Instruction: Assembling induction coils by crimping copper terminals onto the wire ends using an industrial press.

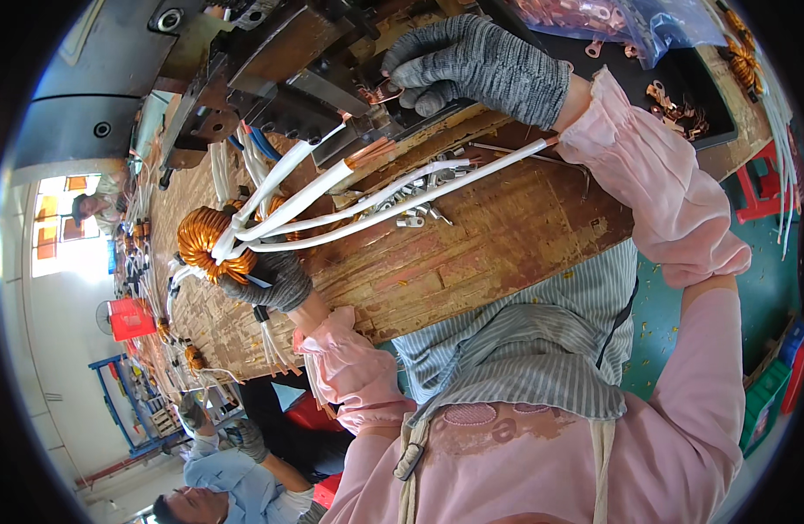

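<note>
The left hand grips the copper toroidal coil, steadying its white leads while the right hand pinches a copper lug at the crimping press.

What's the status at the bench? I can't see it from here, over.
Left hand grips the copper coil. Right hand pinches a copper lug at the press. White leads stretch over loose terminals.

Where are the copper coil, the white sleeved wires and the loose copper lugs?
copper coil [199, 240], head view, wound left side.
white sleeved wires [367, 203], head view, mid-length.
loose copper lugs [677, 109], head view, pile on the black tray.
</note>
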Demonstrator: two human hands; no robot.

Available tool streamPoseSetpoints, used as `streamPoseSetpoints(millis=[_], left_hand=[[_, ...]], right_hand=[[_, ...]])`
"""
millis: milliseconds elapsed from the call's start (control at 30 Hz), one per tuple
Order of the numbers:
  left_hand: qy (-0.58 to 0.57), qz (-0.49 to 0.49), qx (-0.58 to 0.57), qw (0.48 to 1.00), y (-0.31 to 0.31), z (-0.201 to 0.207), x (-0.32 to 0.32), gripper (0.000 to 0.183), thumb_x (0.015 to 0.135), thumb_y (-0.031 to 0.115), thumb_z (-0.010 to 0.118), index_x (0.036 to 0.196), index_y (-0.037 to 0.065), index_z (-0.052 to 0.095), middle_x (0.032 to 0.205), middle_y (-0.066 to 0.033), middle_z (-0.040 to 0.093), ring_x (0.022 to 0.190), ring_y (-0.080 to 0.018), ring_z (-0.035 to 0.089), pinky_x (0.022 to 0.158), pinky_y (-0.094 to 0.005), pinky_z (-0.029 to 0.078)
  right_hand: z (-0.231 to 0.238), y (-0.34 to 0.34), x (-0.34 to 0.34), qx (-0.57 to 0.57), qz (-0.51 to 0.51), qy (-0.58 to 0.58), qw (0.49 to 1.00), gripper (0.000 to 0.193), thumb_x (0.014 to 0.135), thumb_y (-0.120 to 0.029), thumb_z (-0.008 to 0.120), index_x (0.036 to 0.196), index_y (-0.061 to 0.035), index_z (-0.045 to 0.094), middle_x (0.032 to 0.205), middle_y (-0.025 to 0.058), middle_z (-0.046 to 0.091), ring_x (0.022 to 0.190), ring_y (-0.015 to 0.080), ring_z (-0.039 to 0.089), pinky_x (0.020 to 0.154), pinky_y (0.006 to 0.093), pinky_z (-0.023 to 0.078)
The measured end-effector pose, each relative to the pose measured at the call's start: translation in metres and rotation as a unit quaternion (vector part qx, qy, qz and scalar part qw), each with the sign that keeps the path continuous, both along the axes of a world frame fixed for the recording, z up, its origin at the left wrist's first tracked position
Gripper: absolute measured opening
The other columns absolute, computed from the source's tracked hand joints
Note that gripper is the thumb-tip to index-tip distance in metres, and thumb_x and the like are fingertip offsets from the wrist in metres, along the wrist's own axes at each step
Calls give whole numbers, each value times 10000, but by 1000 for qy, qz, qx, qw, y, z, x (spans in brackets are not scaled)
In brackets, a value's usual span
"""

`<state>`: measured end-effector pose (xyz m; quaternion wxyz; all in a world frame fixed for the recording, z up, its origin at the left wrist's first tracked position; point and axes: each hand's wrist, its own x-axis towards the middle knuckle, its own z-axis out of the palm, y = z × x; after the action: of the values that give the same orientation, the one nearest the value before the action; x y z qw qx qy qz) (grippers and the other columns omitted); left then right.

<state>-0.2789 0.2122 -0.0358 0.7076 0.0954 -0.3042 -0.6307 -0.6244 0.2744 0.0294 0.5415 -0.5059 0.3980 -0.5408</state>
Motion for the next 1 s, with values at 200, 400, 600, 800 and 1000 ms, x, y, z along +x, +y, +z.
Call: streamPoseSetpoints(millis=[200,400,600,800,1000], left_hand=[[30,-27,13,999,1,1,17,694,656,375,674,1188,4,429,1179,-165,483,1101,-304,455,950,-488,340],[45,-25,24,998,-3,-4,12,700,650,380,678,1188,6,430,1179,-165,484,1098,-301,458,943,-493,346],[6,7,28,1000,1,2,10,703,648,387,677,1189,11,431,1185,-162,479,1101,-305,455,944,-499,343],[55,-36,32,997,2,1,17,711,641,398,677,1196,27,431,1191,-151,477,1103,-311,450,941,-525,330],[8,-4,24,1000,-4,-3,10,719,636,396,683,1197,25,429,1197,-156,470,1111,-314,442,948,-530,319]], right_hand=[[18,5,0,12,50,-52,997,140,784,-109,614,869,-1,589,781,54,601,722,117,585,632,222,489],[8,2,-4,-16,68,-58,996,192,787,-138,614,904,11,584,788,68,609,723,124,597,654,223,507],[17,2,-1,-8,71,-55,996,201,793,-145,608,916,12,580,784,69,608,710,124,597,644,225,508],[25,7,0,-9,-120,43,992,225,813,-197,590,888,14,573,669,37,574,569,92,549,512,208,465],[26,12,-11,-75,-267,-37,960,187,822,-210,577,811,-24,570,610,2,535,503,58,477,445,187,380]])
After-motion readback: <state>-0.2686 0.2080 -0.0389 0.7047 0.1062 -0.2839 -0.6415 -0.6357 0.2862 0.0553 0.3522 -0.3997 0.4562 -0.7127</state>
